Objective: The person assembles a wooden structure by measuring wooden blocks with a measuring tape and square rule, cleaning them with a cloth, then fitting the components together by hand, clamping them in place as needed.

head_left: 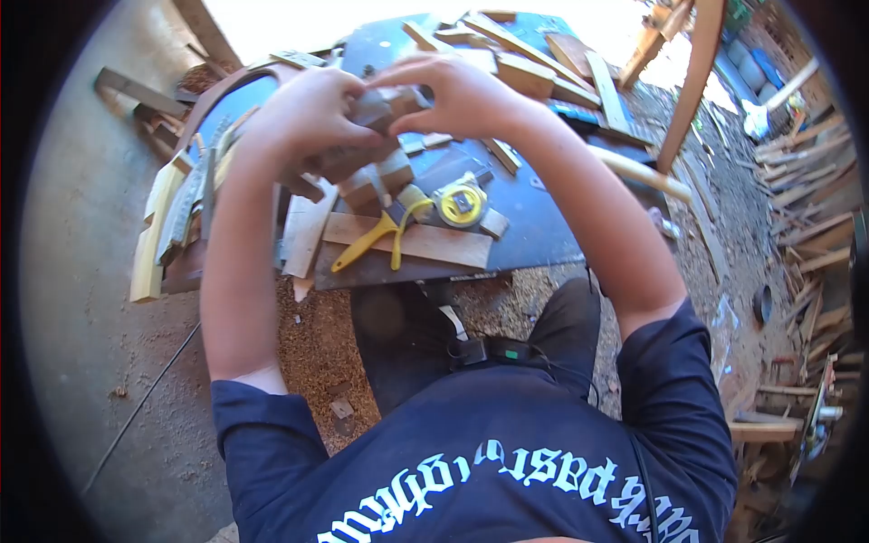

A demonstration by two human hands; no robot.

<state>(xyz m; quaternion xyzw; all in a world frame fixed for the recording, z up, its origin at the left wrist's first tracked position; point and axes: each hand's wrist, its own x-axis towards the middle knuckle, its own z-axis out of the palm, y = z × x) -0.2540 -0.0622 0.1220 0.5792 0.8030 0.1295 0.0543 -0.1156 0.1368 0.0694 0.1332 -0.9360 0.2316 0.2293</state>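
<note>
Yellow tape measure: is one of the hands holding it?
No, the yellow tape measure lies on the table, apart from the left hand and the right hand.

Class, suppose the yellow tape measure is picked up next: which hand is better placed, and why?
Right, I judge: the right hand is nearer the tape measure, thumb and fingers spread, while the left hand seems wrapped around the grey block.

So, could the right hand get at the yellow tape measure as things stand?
Probably yes: nothing seems to cover the yellow tape measure, and the right hand is close by.
</note>
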